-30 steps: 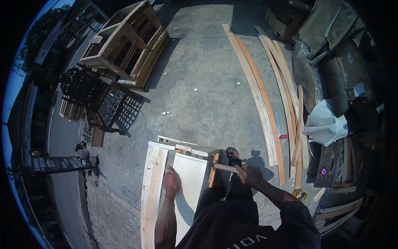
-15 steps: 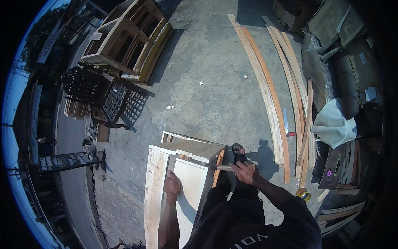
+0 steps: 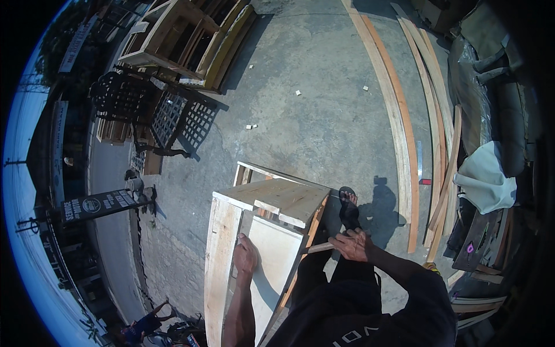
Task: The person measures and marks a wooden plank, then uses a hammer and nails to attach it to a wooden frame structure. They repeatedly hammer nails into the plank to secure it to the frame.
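At lower centre, our left hand [image 3: 245, 256] rests curled on the frame [image 3: 222, 248], likely steadying it; its grip we can't tell. Our right hand [image 3: 354, 246] grips a handle [image 3: 319, 248].

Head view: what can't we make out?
In the head view:
Wooden handle in the right hand: far end lost against dark trousers.
Left hand, grip: hidden by its own back.
Wooden box, near end: cut off by the lower edge.
Yellow object: mostly behind the right arm.
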`<state>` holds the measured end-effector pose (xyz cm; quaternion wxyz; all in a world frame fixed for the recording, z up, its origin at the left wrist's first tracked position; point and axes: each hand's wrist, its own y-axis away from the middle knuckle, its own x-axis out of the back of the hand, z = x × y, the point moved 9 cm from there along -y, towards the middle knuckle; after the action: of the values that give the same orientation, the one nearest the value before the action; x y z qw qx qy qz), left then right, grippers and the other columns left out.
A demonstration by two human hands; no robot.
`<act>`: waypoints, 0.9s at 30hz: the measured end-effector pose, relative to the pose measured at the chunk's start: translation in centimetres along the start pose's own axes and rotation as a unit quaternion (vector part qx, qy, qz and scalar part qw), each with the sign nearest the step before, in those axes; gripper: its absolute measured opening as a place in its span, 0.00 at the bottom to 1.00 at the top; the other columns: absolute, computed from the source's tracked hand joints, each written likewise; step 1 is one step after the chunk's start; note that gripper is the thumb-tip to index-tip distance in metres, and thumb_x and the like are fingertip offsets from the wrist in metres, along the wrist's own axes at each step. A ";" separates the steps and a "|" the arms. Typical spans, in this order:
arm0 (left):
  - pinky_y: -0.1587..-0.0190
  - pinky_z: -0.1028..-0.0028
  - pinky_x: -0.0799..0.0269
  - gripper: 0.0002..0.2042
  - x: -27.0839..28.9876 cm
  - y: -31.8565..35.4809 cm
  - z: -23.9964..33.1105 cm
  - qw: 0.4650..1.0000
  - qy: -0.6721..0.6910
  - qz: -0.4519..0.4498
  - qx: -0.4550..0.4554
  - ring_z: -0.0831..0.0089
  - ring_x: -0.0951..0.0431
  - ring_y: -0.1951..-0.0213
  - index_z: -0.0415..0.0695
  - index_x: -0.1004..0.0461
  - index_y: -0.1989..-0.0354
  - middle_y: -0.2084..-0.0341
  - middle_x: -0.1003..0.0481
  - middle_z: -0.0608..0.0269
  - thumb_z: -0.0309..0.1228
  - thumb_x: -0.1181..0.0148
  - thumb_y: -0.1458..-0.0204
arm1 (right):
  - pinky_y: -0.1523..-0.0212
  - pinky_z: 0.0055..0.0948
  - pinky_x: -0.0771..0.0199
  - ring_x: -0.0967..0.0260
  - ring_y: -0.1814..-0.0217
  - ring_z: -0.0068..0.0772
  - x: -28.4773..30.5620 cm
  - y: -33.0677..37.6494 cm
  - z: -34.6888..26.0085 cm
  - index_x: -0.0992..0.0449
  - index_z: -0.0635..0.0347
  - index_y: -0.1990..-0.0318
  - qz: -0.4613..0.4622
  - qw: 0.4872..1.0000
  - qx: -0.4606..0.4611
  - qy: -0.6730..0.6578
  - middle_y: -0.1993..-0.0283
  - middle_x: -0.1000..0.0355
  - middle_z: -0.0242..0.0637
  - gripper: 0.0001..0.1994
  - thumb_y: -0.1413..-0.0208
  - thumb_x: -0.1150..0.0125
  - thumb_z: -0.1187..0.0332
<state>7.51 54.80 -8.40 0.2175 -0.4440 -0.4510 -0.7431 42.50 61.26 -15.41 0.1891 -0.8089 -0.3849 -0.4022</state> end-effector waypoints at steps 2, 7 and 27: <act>0.53 0.43 0.31 0.47 0.5 0.2 0.2 1.000 -0.008 0.023 0.005 0.29 0.22 0.61 0.26 0.21 0.68 0.70 0.23 0.24 0.62 0.77 0.31 | 0.73 0.42 0.21 0.21 0.68 0.40 1.2 1.8 3.2 0.24 0.53 0.42 0.064 0.984 -0.160 -0.043 0.59 0.29 0.34 0.22 0.44 0.32 0.60; 0.51 0.43 0.31 0.47 0.0 0.0 -0.2 1.000 -0.010 -0.018 0.015 0.29 0.22 0.59 0.26 0.19 0.64 0.67 0.23 0.24 0.61 0.77 0.30 | 0.75 0.41 0.23 0.22 0.72 0.40 -0.4 3.6 1.6 0.23 0.53 0.43 -0.011 0.998 -0.022 -0.063 0.62 0.28 0.34 0.21 0.44 0.31 0.60; 0.58 0.45 0.28 0.40 0.4 1.0 -0.5 1.000 -0.019 0.000 -0.006 0.31 0.20 0.63 0.28 0.22 0.67 0.72 0.23 0.26 0.56 0.72 0.28 | 0.72 0.43 0.23 0.22 0.69 0.41 0.8 -1.3 1.1 0.22 0.51 0.43 0.009 0.999 -0.032 -0.018 0.61 0.29 0.35 0.21 0.46 0.31 0.62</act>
<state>7.75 53.91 -7.67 0.2063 -0.4594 -0.4505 -0.7372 42.34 63.20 -15.43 0.1603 -0.8251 -0.3677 -0.3978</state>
